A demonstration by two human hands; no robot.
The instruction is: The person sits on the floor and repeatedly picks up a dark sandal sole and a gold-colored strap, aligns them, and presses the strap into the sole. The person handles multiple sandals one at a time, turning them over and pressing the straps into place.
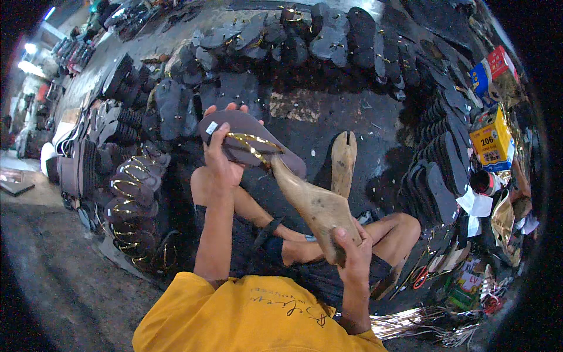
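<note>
My left hand (218, 157) grips a dark brown flip-flop (245, 124) by its end, thumb on top near a small white sticker and fingers behind the sole. Shiny gold straps (253, 150) cross the sandal. My right hand (355, 253) is closed around the thick end of a wooden shoe last (314, 202). The narrow end of this last meets the sandal at the straps; how far it reaches under them I cannot tell. A second wooden last (344, 157), slotted at its tip, stands just beyond, touched by neither hand.
Sandals with gold straps (130, 202) lie stacked at my left. Dark soles (437, 176) line the right side, and more sandals (331, 41) form a row at the far side. Further right are a yellow box (491, 138) and orange-handled scissors (420, 277). Metallic strips (410, 321) lie near right.
</note>
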